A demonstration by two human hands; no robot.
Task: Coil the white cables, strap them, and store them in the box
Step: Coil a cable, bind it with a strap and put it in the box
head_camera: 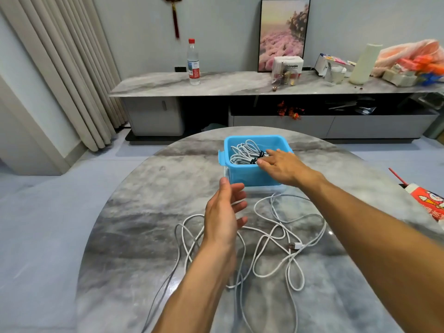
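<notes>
table (134,212): glossy grey marble-look top | box (249,174): smooth blue plastic | cables (283,236): smooth white, matt | bottle (193,62): clear plastic | curtain (67,68): beige cloth

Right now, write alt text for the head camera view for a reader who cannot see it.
A person's right hand reaches into a blue box holding coiled, strapped white cables, on a grey marble table. The left hand hovers open over loose white cables sprawled nearer the camera.
</notes>
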